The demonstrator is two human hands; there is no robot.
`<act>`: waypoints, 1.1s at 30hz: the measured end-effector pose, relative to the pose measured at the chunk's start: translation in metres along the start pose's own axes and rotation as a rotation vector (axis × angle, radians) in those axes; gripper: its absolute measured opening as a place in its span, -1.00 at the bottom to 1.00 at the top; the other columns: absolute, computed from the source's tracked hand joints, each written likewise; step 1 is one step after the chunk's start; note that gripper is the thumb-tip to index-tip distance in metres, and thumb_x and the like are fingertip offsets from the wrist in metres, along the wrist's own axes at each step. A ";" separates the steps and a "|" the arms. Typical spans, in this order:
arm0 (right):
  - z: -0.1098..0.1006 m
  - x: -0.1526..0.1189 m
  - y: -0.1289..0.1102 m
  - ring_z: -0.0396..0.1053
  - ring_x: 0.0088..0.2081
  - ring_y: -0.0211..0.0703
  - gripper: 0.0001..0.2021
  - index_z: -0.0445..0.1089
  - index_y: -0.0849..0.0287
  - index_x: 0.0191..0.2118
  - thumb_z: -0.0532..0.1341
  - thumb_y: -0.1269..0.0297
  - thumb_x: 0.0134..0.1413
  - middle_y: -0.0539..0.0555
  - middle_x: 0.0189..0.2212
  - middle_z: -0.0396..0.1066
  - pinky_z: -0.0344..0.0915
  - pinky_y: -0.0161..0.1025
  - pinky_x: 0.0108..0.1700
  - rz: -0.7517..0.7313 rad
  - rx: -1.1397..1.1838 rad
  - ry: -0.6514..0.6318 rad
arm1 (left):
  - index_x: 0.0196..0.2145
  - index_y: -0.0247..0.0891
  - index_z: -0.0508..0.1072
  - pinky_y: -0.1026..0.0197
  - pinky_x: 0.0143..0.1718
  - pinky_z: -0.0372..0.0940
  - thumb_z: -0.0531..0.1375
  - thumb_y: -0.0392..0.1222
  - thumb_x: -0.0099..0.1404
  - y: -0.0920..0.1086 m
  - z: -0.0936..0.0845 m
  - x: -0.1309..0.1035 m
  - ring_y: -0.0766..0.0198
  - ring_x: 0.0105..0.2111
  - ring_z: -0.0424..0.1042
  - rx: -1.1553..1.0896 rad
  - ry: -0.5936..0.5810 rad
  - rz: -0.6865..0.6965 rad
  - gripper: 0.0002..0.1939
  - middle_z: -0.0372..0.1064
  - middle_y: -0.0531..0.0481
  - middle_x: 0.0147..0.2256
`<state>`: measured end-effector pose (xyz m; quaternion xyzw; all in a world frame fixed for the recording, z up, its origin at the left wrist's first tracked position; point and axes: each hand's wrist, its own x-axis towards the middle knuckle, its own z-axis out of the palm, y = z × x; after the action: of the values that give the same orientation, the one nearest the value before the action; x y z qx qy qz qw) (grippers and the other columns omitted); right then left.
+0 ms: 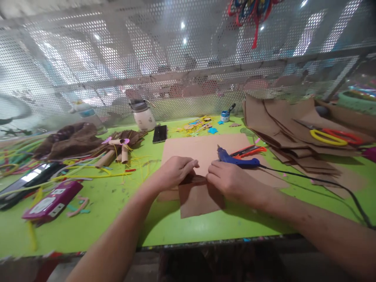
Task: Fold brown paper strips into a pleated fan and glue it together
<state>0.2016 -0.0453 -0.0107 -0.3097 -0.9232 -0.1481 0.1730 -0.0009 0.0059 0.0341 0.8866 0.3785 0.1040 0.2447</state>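
Between my two hands is a piece of brown kraft paper (199,199), pleated along its far edge, with a flat flap hanging toward me. My left hand (178,170) has its fingers closed on the left end of the folds. At the right end, my right hand (226,178) pinches the same folded edge. Under them lies a larger brown sheet (188,147). A blue glue gun (237,159) rests just beyond my right hand, its black cord running off to the right. Beside the gun lies an orange utility knife (249,150).
Stacked brown paper (282,125) stands at the right with yellow-handled scissors (327,137) and a red-handled pair on it. A phone (160,134), a white jar (143,117) and a blue paint pot (225,116) stand toward the mesh panel. A purple box (54,201) lies at the left.
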 end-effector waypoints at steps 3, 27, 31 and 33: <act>-0.002 0.001 0.000 0.11 -0.36 -0.13 -0.79 0.32 0.28 -0.43 0.01 0.51 0.17 0.13 -0.44 0.25 0.08 -0.21 -0.32 -0.021 -0.022 0.061 | -0.39 -0.35 0.46 0.28 -0.39 0.16 -0.10 0.03 0.33 -0.004 -0.005 0.000 0.31 -0.46 0.25 -0.119 -0.178 0.017 -0.53 0.36 0.01 -0.47; -0.012 0.003 0.014 0.40 -0.31 -0.11 -0.67 0.42 0.28 -0.23 0.20 0.09 0.02 0.13 -0.35 0.48 0.30 -0.26 -0.33 0.787 1.061 0.057 | -0.16 -0.24 0.40 0.28 -0.25 0.21 -0.02 -0.14 0.33 0.014 0.016 -0.001 0.29 -0.29 0.36 -0.115 0.021 0.114 -0.74 0.43 -0.01 -0.24; -0.013 0.004 0.015 0.40 -0.37 -0.14 -0.68 0.44 0.26 -0.37 0.28 0.06 -0.09 0.09 -0.44 0.49 0.27 -0.30 -0.38 0.844 1.150 0.103 | -0.08 -0.20 0.33 0.28 -0.31 0.21 -0.03 -0.14 0.34 0.017 0.022 -0.004 0.28 -0.31 0.40 0.008 0.080 0.111 -0.74 0.45 -0.02 -0.22; -0.014 0.003 0.015 0.39 -0.38 -0.16 -0.70 0.44 0.26 -0.38 0.29 0.07 -0.11 0.08 -0.44 0.48 0.26 -0.30 -0.37 0.835 1.142 0.134 | -0.06 -0.19 0.30 0.28 -0.33 0.22 -0.02 -0.14 0.34 0.017 0.023 -0.004 0.26 -0.31 0.41 0.055 0.093 0.099 -0.74 0.46 -0.03 -0.22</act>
<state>0.2120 -0.0371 0.0056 -0.4887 -0.6480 0.4190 0.4072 0.0154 -0.0150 0.0231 0.9049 0.3476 0.1465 0.1973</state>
